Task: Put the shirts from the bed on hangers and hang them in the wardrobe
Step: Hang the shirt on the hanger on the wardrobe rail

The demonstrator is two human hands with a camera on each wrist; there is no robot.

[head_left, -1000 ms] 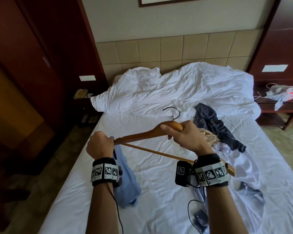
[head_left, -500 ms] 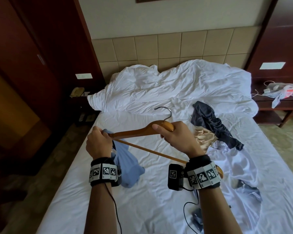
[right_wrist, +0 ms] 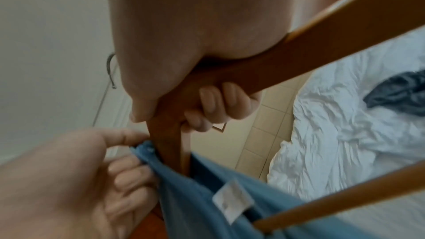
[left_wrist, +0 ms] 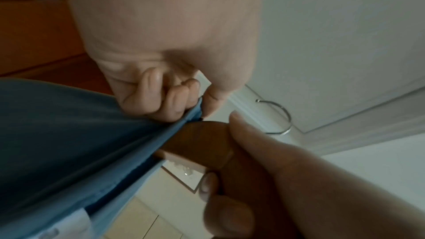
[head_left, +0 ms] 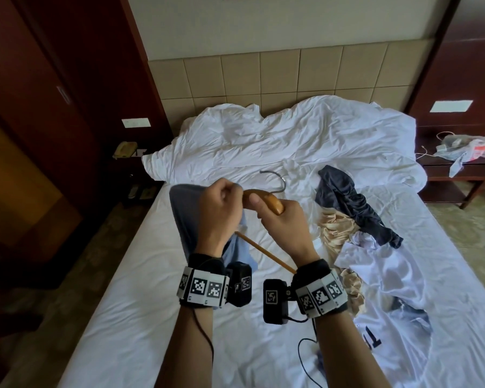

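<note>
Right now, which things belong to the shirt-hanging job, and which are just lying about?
Job:
- wooden hanger, gripped by right hand
- blue shirt, pinched by left hand
- dark shirt
- white printed shirt

Lying about:
- crumpled duvet
- telephone
- plastic bag

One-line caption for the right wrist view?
Right hand grips the wooden hanger while the left hand pinches the blue shirt onto it.

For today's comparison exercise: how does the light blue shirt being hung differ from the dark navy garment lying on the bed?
The light blue shirt is held up, pinched by the left hand and partly drawn over the wooden hanger gripped by the right hand; the dark navy garment lies crumpled and untouched on the white bed sheet. The blue one is pale, the navy one near black. Both are soft cloth.
</note>
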